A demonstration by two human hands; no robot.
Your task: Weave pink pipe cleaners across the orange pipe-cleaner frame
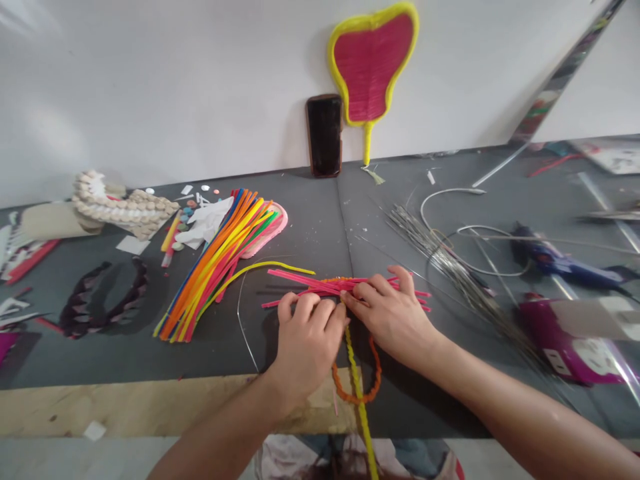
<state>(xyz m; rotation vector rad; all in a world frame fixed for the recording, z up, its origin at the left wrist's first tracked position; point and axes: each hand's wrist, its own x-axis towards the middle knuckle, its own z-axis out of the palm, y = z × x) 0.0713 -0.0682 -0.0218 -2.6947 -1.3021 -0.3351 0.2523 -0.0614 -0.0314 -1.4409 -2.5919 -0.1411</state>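
My left hand (311, 343) and my right hand (393, 317) meet at the middle of the dark table, thumbs and fingertips pressed together. Between them they pinch a twisted yellow pipe cleaner (353, 363), which runs down past the table's front edge. An orange twisted loop (376, 379) hangs around it, its top partly covered by my hands. Several pink pipe cleaners (287, 275) lie crosswise behind and under my fingers. Exactly where the strands join is hidden by my fingertips.
A bundle of coloured pipe cleaners (215, 267) lies left, beside a dark headband (103, 300). Thin wires (445, 253), a blue glue gun (565, 260) and a purple power strip (555, 340) are right. A phone (325, 135) and a pink-yellow fan (367, 67) lean on the wall.
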